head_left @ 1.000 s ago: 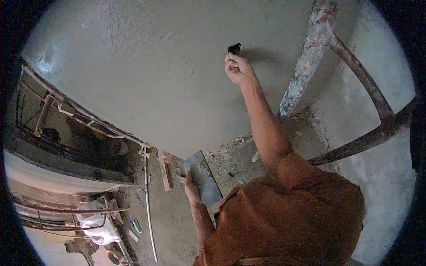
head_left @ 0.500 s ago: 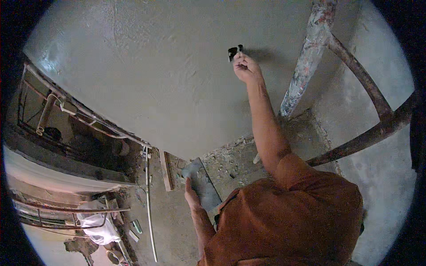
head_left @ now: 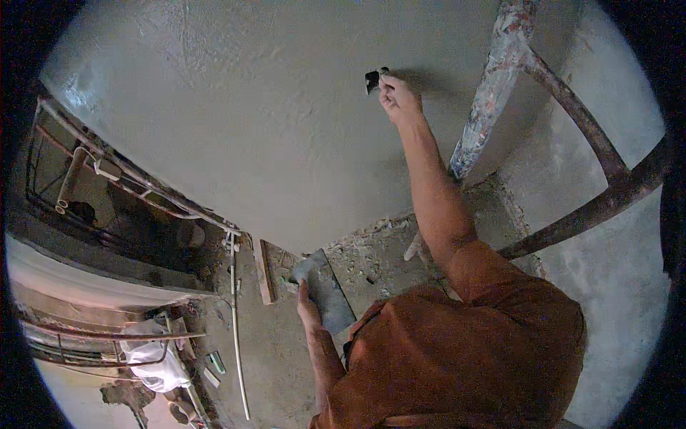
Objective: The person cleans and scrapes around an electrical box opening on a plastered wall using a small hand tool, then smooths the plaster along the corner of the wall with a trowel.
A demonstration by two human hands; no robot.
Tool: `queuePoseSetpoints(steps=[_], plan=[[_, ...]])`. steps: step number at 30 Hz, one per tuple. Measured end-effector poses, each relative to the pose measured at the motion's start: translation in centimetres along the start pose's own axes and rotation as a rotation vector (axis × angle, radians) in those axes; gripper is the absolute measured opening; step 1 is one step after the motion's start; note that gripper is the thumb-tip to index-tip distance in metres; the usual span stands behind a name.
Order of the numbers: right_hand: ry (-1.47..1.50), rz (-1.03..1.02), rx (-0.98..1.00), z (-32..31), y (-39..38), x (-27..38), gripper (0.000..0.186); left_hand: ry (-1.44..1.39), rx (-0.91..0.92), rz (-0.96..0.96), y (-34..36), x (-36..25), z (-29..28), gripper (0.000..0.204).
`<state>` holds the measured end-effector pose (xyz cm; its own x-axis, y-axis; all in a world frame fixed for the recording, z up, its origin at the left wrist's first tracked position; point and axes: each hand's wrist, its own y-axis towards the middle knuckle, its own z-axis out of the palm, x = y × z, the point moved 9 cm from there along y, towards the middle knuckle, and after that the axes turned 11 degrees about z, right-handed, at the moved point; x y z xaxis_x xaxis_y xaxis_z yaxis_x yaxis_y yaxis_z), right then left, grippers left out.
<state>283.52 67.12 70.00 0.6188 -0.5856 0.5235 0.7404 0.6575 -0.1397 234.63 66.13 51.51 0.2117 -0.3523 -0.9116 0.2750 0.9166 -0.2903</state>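
Observation:
My right hand (head_left: 401, 99) reaches up at the end of a stretched arm, its fingers closed on a small dark scraper (head_left: 372, 81). The scraper is at the smooth, damp-looking grey wall (head_left: 243, 136), which shows ripples and rough patches to the left. Lower down, my left hand (head_left: 308, 309) grips a flat grey rectangular plate (head_left: 330, 297), its thumb along one edge. Most of its other fingers are hidden. Whatever handle the plate has is out of sight.
A paint-spattered post (head_left: 486, 107) stands right of my arm, joined to a rusty curved pipe (head_left: 572, 214). Left are a metal rail (head_left: 128, 168), a wooden strip (head_left: 263, 272) and a thin white pipe (head_left: 237, 336). Rubble (head_left: 371, 261) lies along the wall's foot.
My right hand and the scraper have shifted slightly up, and the wrist has turned a little. The left hand keeps its hold on the plate. The whole view has moved slightly.

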Motion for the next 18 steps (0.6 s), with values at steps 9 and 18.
queuePoseSetpoints(steps=[9, 18], plan=[[-0.264, 0.001, 0.033, 1.1, -0.3, 0.1, 0.009, -0.020, -0.041, -0.030, -0.4, 0.8, -0.4, 0.054], [-0.920, -0.318, -0.225, 1.4, -2.9, 2.0, 0.019, -0.016, -0.026, 0.005, 0.5, 1.8, -1.1, 0.055]])
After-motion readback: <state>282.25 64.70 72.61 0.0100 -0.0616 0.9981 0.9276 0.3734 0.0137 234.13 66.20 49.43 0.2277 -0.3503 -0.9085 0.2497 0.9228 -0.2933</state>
